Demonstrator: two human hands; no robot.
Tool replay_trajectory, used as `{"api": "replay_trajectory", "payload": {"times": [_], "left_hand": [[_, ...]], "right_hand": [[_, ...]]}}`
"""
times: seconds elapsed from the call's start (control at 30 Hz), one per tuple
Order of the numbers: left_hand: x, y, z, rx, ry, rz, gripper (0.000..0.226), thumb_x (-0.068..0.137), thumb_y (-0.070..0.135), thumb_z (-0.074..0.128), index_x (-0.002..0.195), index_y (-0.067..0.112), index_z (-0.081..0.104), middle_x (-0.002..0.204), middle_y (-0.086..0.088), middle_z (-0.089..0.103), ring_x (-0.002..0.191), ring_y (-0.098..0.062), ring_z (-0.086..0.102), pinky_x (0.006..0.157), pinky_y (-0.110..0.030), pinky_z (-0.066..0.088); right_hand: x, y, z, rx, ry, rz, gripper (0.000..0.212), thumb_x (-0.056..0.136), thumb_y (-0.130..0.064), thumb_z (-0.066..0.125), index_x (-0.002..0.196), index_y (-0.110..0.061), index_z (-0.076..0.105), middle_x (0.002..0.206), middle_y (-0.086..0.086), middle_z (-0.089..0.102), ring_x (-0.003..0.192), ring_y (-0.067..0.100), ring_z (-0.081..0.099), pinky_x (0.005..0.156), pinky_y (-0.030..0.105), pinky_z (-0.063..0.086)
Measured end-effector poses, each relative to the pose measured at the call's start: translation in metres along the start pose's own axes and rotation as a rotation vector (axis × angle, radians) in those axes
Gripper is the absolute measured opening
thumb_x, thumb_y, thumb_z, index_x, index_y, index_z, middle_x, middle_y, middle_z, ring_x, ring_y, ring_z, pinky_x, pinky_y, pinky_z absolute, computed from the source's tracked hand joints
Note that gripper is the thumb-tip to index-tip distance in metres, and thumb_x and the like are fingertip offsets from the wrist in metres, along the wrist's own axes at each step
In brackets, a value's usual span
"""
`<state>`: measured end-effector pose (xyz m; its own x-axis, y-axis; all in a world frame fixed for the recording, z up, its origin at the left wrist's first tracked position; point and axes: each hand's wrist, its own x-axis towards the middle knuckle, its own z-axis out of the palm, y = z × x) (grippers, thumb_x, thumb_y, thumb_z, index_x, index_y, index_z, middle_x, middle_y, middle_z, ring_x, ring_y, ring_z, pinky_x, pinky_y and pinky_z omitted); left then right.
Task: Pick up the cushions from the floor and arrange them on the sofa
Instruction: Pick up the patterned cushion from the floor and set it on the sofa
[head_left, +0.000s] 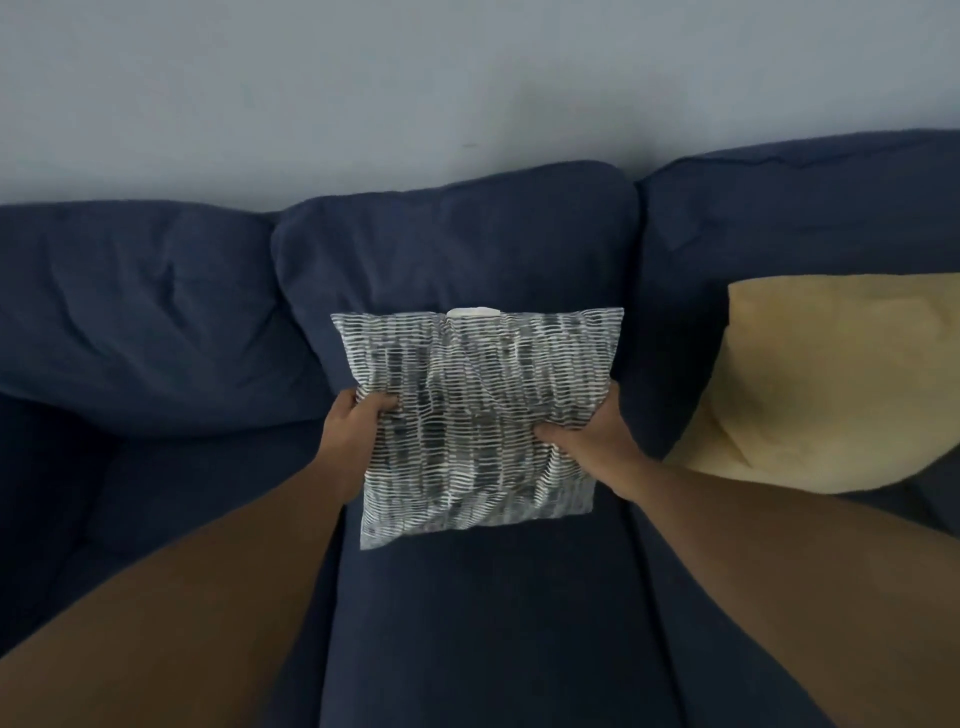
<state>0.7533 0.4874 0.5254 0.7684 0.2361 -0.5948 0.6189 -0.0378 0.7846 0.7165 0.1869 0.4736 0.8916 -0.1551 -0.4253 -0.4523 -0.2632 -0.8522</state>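
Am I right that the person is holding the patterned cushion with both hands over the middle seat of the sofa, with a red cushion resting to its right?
Not quite: the cushion on the right is pale yellow, not red, as the head view shows. The rest holds: the left hand and right hand both grip the patterned cushion at the middle seat of the blue sofa.

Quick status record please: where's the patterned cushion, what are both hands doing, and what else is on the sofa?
patterned cushion: over the middle seat of the sofa, near its backrest
left hand: gripping the cushion's left edge
right hand: gripping its right edge
yellow cushion: leaning on the right backrest
left seat: no cushion seen
floor: out of view
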Motion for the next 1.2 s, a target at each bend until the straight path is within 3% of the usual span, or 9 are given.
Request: {"api": "replay_trajectory", "payload": {"times": [0.17, 0.37, 0.57, 0.77, 0.9, 0.97, 1.03, 1.1, 1.2], "left_hand": [[0.025, -0.020, 0.012, 0.038, 0.004, -0.014, 0.023, 0.088, 0.037, 0.067, 0.104, 0.021, 0.063, 0.127, -0.015, 0.065, 0.117, -0.037, 0.065, 0.104, -0.064, 0.052], [0.050, -0.041, 0.015, -0.005, -0.024, -0.035, 0.058, 0.067, 0.059, 0.068, 0.114, 0.027, 0.063, 0.132, -0.005, 0.064, 0.121, -0.030, 0.064, 0.105, -0.060, 0.052], [0.072, -0.046, 0.015, -0.113, 0.000, 0.046, 0.010, 0.082, 0.033, 0.067, 0.079, 0.027, 0.060, 0.108, -0.010, 0.062, 0.111, -0.039, 0.066, 0.098, -0.058, 0.056], [0.086, -0.052, 0.010, -0.118, 0.026, 0.183, 0.027, 0.084, 0.013, 0.050, 0.061, 0.028, 0.047, 0.081, -0.008, 0.052, 0.082, -0.024, 0.048, 0.072, -0.047, 0.042], [0.091, -0.063, 0.005, -0.164, 0.010, 0.168, 0.024, 0.091, 0.013, 0.050, 0.069, 0.022, 0.043, 0.076, -0.003, 0.049, 0.071, -0.019, 0.046, 0.071, -0.047, 0.040], [0.094, -0.066, 0.003, -0.152, 0.014, 0.153, 0.018, 0.097, 0.036, 0.059, 0.084, 0.023, 0.057, 0.095, -0.001, 0.062, 0.089, -0.020, 0.061, 0.085, -0.048, 0.052], [0.097, -0.065, 0.002, -0.079, 0.043, 0.189, 0.034, 0.094, 0.060, 0.063, 0.105, 0.027, 0.061, 0.109, 0.006, 0.063, 0.106, -0.018, 0.064, 0.096, -0.040, 0.053], [0.097, -0.054, 0.007, 0.030, 0.067, 0.294, 0.040, 0.097, 0.058, 0.066, 0.115, 0.023, 0.056, 0.102, 0.012, 0.060, 0.092, -0.004, 0.060, 0.080, -0.022, 0.049], [0.102, -0.029, 0.011, 0.134, 0.117, 0.367, 0.026, 0.100, 0.044, 0.069, 0.098, 0.021, 0.058, 0.088, 0.012, 0.063, 0.074, 0.000, 0.058, 0.064, -0.015, 0.049]], "right_hand": [[0.024, 0.019, 0.001, -0.010, 0.024, -0.019, 0.113, 0.067, -0.059, 0.093, 0.154, -0.033, 0.026, 0.149, -0.008, 0.053, 0.135, 0.019, 0.054, 0.118, 0.052, 0.042], [0.044, 0.032, 0.011, 0.009, 0.042, -0.074, 0.103, 0.078, -0.065, 0.083, 0.157, -0.039, 0.023, 0.147, -0.013, 0.053, 0.132, 0.013, 0.055, 0.116, 0.049, 0.044], [0.053, 0.041, 0.033, 0.025, 0.135, -0.109, 0.097, 0.092, -0.051, 0.077, 0.162, -0.037, 0.012, 0.155, -0.009, 0.048, 0.136, 0.014, 0.051, 0.116, 0.046, 0.042], [0.054, 0.042, 0.049, 0.007, 0.253, -0.198, 0.087, 0.096, -0.040, 0.075, 0.162, -0.028, 0.018, 0.145, -0.011, 0.053, 0.128, 0.008, 0.055, 0.105, 0.032, 0.043], [0.050, 0.053, 0.053, -0.033, 0.297, -0.236, 0.089, 0.096, -0.039, 0.076, 0.162, -0.025, 0.019, 0.148, -0.009, 0.053, 0.129, 0.010, 0.055, 0.107, 0.031, 0.044], [0.050, 0.059, 0.052, -0.034, 0.260, -0.192, 0.091, 0.095, -0.043, 0.076, 0.162, -0.028, 0.018, 0.147, -0.010, 0.053, 0.129, 0.011, 0.055, 0.109, 0.035, 0.044], [0.050, 0.059, 0.048, -0.024, 0.238, -0.154, 0.090, 0.093, -0.049, 0.076, 0.162, -0.032, 0.020, 0.145, -0.013, 0.054, 0.127, 0.010, 0.057, 0.106, 0.034, 0.045], [0.053, 0.052, 0.041, 0.032, 0.296, -0.157, 0.083, 0.094, -0.054, 0.073, 0.160, -0.031, 0.028, 0.141, -0.015, 0.057, 0.123, 0.003, 0.058, 0.100, 0.025, 0.046], [0.065, 0.028, 0.029, 0.070, 0.411, -0.178, 0.055, 0.101, -0.049, 0.065, 0.147, -0.024, 0.049, 0.127, -0.016, 0.062, 0.110, -0.008, 0.058, 0.092, 0.018, 0.048]]}}
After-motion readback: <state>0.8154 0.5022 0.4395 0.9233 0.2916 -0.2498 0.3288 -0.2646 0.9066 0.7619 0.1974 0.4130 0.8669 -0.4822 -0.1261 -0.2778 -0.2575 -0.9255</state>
